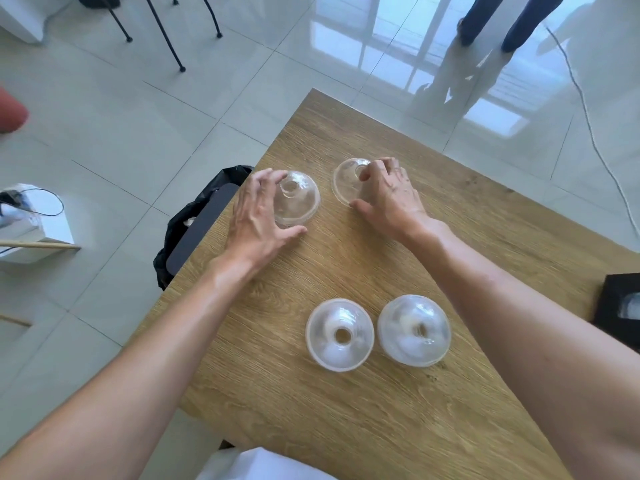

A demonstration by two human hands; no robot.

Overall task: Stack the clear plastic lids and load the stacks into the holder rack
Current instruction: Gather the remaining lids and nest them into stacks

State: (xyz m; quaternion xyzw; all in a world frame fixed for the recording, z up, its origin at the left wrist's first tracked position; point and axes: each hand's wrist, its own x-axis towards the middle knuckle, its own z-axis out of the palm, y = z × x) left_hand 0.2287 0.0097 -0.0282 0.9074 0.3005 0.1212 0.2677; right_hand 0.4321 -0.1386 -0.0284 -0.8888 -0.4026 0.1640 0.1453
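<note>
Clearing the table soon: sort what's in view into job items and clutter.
Job: far-left lid gripped by left hand; far-right lid under right hand; near-left stack; near-right stack.
Clutter: black box; black bag; chair legs.

A wooden table [398, 410] stands on glossy pale floor tiles [145, 109]. A black bag [194, 209] hangs off its left edge. Far right, someone's legs [512, 19]; far left, chair legs [166, 32].
</note>
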